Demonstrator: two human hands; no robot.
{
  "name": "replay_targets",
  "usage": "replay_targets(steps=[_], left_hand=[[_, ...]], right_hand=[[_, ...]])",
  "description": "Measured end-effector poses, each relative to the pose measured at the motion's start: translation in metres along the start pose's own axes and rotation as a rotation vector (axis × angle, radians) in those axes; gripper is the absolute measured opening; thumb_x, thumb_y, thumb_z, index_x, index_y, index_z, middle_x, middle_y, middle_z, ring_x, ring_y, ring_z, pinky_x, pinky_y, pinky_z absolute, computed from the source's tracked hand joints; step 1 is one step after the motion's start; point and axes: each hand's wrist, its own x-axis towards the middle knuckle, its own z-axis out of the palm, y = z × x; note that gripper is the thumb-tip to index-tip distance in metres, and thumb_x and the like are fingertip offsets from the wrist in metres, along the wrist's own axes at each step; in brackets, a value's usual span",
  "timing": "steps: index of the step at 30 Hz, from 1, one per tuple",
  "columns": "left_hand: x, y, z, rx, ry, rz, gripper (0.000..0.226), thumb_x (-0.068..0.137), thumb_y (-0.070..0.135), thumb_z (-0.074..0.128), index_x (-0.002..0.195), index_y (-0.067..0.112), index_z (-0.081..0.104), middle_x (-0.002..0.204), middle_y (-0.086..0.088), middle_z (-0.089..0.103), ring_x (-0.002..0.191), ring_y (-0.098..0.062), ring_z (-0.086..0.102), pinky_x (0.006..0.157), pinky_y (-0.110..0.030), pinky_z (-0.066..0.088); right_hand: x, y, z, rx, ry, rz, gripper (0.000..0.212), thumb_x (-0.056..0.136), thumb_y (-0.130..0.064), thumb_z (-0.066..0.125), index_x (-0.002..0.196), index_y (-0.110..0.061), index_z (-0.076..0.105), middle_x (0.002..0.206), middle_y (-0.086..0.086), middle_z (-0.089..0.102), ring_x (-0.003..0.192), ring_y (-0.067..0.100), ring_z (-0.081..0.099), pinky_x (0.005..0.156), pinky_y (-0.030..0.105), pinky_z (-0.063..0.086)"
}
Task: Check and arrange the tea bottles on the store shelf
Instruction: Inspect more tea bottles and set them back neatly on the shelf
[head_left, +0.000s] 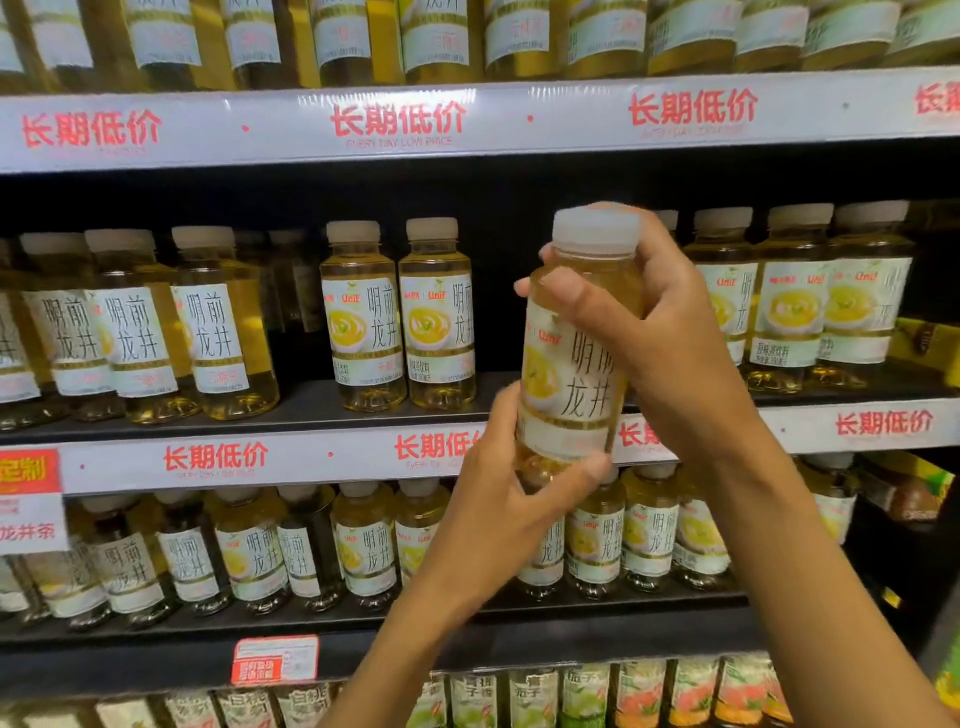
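Both hands hold one tea bottle (574, 358) up before the middle shelf (311, 410).

Left hand (498, 499) grips its base from below; right hand (649, 332) wraps the neck and shoulder just under the white cap (595, 228), bottle upright, slightly tilted. Two bottles (400, 317) stand alone behind, others crowd both sides; the label's small print looks too blurred to read.

We note the held bottle (576, 353) is clear, glossy plastic with a matt white cap (596, 228) and smooth paper-like label. The shelf (311, 410) is matt dark; its price strip (467, 119) is glossy.
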Motion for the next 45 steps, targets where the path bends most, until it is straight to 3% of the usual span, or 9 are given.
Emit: replay_targets(steps=[3,7,13,17,23,30,35,40,45], left_hand=[[-0.009,0.003,-0.004,-0.084,-0.111,-0.052,0.045,0.075,0.046,0.07,0.116,0.034,0.053,0.113,0.023,0.066,0.107,0.001,0.062,0.083,-0.012,0.049],[-0.017,0.003,-0.007,-0.153,-0.143,-0.15,0.067,0.069,0.074,0.06,0.115,0.026,0.065,0.112,0.001,0.071,0.107,-0.019,0.066,0.092,-0.032,0.052],[-0.022,0.006,-0.006,-0.194,-0.041,-0.2,0.039,0.084,0.059,0.051,0.115,0.038,0.063,0.119,0.006,0.068,0.115,-0.011,0.061,0.098,-0.032,0.047],[-0.022,0.006,-0.001,-0.291,0.033,-0.233,0.044,0.077,0.074,0.044,0.105,0.048,0.067,0.112,0.007,0.071,0.105,-0.011,0.066,0.089,-0.028,0.05],[-0.027,0.002,-0.013,-0.848,-0.128,-0.389,0.07,0.083,0.065,0.045,0.124,0.011,0.061,0.089,-0.017,0.065,0.071,-0.024,0.064,0.061,-0.031,0.053],[-0.033,-0.006,-0.027,-0.217,0.061,-0.38,0.061,0.08,0.073,0.029,0.132,0.046,0.05,0.129,0.017,0.06,0.121,-0.003,0.054,0.11,-0.041,0.037],[-0.04,-0.009,-0.023,-0.403,0.118,-0.376,0.066,0.077,0.074,0.033,0.13,0.039,0.053,0.128,0.001,0.063,0.118,-0.016,0.059,0.105,-0.046,0.043],[-0.043,-0.009,-0.02,-0.713,-0.085,-0.464,0.067,0.095,0.063,0.031,0.115,0.007,0.063,0.087,-0.021,0.066,0.068,-0.029,0.065,0.065,-0.037,0.055],[-0.041,-0.008,-0.008,-0.706,-0.105,-0.479,0.066,0.094,0.061,0.031,0.118,0.009,0.062,0.098,-0.016,0.069,0.084,-0.026,0.068,0.079,-0.039,0.055]], right_hand=[[-0.001,0.005,-0.009,0.242,-0.049,0.181,0.035,0.089,-0.033,0.049,0.117,-0.012,0.054,0.1,0.003,0.069,0.097,0.022,0.068,0.083,0.034,0.056],[-0.006,0.016,-0.008,0.544,-0.081,0.362,0.054,0.088,-0.037,0.044,0.126,0.001,0.047,0.096,0.009,0.07,0.087,0.021,0.07,0.074,0.033,0.057],[-0.01,0.019,-0.001,0.298,0.027,0.219,0.031,0.094,-0.027,0.053,0.122,-0.014,0.054,0.103,0.008,0.07,0.099,0.024,0.068,0.082,0.036,0.057],[-0.011,0.019,0.012,0.17,0.022,0.213,0.037,0.09,-0.04,0.055,0.118,-0.017,0.056,0.103,0.007,0.07,0.1,0.023,0.067,0.082,0.034,0.057],[-0.006,0.027,0.024,0.521,-0.129,0.355,0.035,0.093,-0.039,0.042,0.119,-0.018,0.055,0.096,0.007,0.072,0.094,0.023,0.069,0.087,0.041,0.054],[-0.012,0.023,0.035,0.251,-0.011,0.278,0.027,0.095,-0.033,0.049,0.116,-0.018,0.057,0.092,0.002,0.071,0.09,0.019,0.069,0.081,0.035,0.057],[-0.024,0.022,0.047,0.141,0.016,0.313,0.029,0.094,-0.042,0.048,0.114,-0.025,0.061,0.101,-0.001,0.073,0.1,0.013,0.067,0.083,0.026,0.055],[-0.027,0.018,0.035,0.462,-0.128,0.343,0.041,0.095,-0.039,0.039,0.122,-0.013,0.058,0.102,0.009,0.071,0.102,0.026,0.067,0.084,0.035,0.055],[-0.022,0.015,0.033,0.53,-0.199,0.396,0.04,0.093,-0.042,0.041,0.107,-0.011,0.061,0.085,0.007,0.07,0.082,0.022,0.068,0.072,0.033,0.055]])
